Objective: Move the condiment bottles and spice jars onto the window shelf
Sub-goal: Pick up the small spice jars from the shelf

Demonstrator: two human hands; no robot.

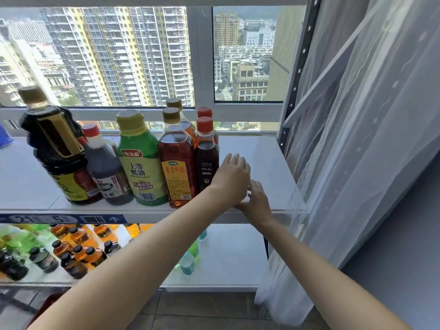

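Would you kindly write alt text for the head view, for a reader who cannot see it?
Two bare hands, left hand over right hand, reach to the window shelf just right of a row of condiment bottles, including a green oyster sauce bottle and a large dark soy sauce bottle. High-rise towers fill the window.

The one camera is sitting on the person's head, looking forward and down, close to the window shelf [250, 148].

Both forearms are showing bare from elbow to wrist, with no sleeves in view. The left hand [232, 177] and right hand [258, 202] are wearing no gloves, rings or watches.
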